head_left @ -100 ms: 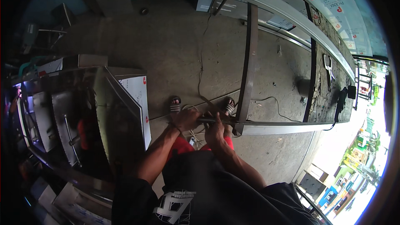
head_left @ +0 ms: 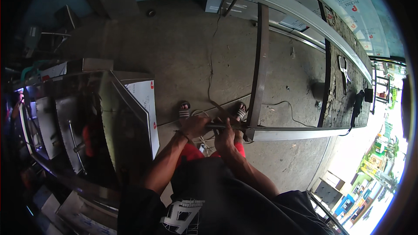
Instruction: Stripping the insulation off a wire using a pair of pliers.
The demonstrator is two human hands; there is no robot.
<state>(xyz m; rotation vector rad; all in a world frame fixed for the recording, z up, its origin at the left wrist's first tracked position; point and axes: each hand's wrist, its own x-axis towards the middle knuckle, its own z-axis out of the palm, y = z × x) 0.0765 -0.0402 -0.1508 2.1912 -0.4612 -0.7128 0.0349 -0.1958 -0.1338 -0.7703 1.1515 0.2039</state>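
My left hand (head_left: 194,127) is closed around one end of a dark, rod-like thing (head_left: 215,126), whose kind I cannot make out. Close beside it, my right hand (head_left: 224,137) grips the same thing, with the thumb lying along its top. Both hands are just left of the near corner of a metal frame, where a brown steel bar (head_left: 260,61) meets a silver-grey rail (head_left: 300,134). A flat brown strip (head_left: 220,109) slants down to the hands from the far side. The fingers' undersides are hidden.
A shiny sheet-metal cabinet (head_left: 126,104) stands to the left. On the right, a worn wooden plank (head_left: 339,91) carries locking pliers (head_left: 344,69) and a black tool (head_left: 358,109). Cables (head_left: 210,65) trail across the concrete floor (head_left: 174,52), some near my sandalled feet.
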